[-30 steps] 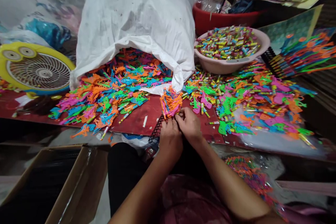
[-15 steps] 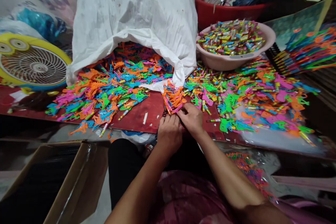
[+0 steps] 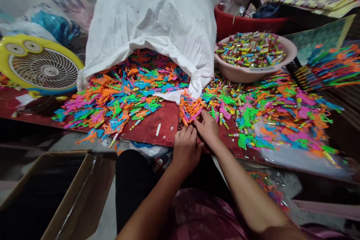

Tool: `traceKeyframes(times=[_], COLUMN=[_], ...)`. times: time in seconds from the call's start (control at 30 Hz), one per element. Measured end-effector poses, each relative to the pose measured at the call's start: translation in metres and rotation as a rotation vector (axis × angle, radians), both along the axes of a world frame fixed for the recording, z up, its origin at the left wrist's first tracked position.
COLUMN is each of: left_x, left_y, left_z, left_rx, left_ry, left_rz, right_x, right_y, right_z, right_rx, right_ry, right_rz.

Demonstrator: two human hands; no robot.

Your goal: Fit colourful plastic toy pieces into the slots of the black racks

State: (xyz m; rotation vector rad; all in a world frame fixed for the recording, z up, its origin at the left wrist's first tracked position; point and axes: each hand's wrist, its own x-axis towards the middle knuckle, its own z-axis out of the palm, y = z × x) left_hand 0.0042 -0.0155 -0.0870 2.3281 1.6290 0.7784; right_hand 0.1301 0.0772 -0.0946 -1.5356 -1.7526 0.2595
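Pinching the toy bundle (image 3: 190, 108) at 12 o'clock on the red board (image 3: 153, 122), the right hand (image 3: 208, 129) clamps its base. The left hand (image 3: 186, 147) is curled beside it, grip unclear. A white sack (image 3: 157, 26) is at 11 o'clock.

Dim foreground, brighter evenly lit top; wide-angle bending at the edges.

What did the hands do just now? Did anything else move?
Little moved. The right hand slid a bit ahead of the left hand, both fingering the orange-and-pink bunch of plastic toy pieces. Nothing let go. The black mesh strip beside the left hand is now mostly covered. The white sack, pink bowl and yellow fan stayed put.
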Motion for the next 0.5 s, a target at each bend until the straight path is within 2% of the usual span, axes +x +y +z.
traceKeyframes(times=[0.07,0.17,0.23,0.4,0.5], left_x=[-0.007,-0.020,-0.025,-0.027,-0.024], left_y=[-0.006,-0.005,0.005,0.043,0.055], left_z=[0.003,0.009,0.010,-0.001,-0.008], left_rx=[0.028,0.056,0.082,0.100,0.078], left_ry=[-0.080,-0.166,-0.230,-0.365,-0.370], left_rz=[0.026,0.260,0.347,0.296,0.256], right_x=[0.007,0.017,0.020,0.024,0.025], right_y=[0.007,0.014,0.015,0.014,0.015], right_z=[-0.001,-0.002,-0.004,-0.007,-0.007], right_rx=[-0.027,-0.055,-0.059,-0.044,-0.058], right_ry=[0.056,0.118,0.139,0.176,0.179], right_rz=[0.060,0.133,0.169,0.236,0.267])
